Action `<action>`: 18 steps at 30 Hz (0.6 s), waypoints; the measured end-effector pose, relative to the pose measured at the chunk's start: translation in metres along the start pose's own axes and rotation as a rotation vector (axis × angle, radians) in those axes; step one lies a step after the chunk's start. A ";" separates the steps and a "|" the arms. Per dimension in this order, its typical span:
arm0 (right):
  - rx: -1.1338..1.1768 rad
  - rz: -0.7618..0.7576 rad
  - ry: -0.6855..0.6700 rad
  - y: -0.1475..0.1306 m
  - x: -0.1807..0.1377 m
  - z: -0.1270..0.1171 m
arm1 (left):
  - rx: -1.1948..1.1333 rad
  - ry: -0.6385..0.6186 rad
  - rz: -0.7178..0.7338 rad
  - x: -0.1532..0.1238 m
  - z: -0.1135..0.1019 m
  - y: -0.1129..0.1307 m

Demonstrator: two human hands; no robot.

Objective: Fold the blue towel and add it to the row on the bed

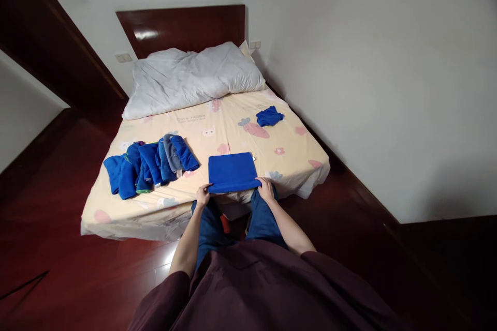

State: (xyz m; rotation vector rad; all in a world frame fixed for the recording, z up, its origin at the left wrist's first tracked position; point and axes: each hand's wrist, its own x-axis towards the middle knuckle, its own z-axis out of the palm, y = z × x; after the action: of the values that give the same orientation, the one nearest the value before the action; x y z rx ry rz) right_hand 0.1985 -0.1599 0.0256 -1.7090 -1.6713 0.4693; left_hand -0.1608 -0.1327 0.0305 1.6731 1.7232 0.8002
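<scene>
A blue cloth (232, 171), folded into a flat rectangle, lies at the near edge of the bed (272, 158). My left hand (202, 196) pinches its near left corner. My right hand (266, 187) pinches its near right corner. Both hands are closed on the cloth's front edge. To the left, a row of several folded blue cloths (149, 165) lies overlapped on the sheet. One crumpled blue cloth (269, 116) sits alone at the far right of the bed.
Two white pillows (190, 77) lean against a dark wooden headboard (182, 28). A white wall (368, 88) runs along the bed's right side. Dark red wooden floor (58, 227) surrounds the bed on the left and near side.
</scene>
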 end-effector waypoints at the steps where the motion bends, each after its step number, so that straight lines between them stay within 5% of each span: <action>1: 0.005 0.013 0.008 0.000 0.000 0.000 | -0.008 0.013 -0.010 0.000 0.001 0.000; 9: -0.031 0.192 0.056 0.010 0.004 0.006 | -0.044 0.075 -0.101 0.003 0.000 0.003; 18: -0.054 0.222 0.062 0.010 0.007 0.009 | -0.019 0.089 -0.150 0.002 0.002 0.002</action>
State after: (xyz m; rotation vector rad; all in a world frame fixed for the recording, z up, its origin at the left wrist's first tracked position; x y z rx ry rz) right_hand 0.2002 -0.1502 0.0144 -1.9403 -1.4694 0.4721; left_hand -0.1575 -0.1304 0.0309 1.4963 1.8711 0.8286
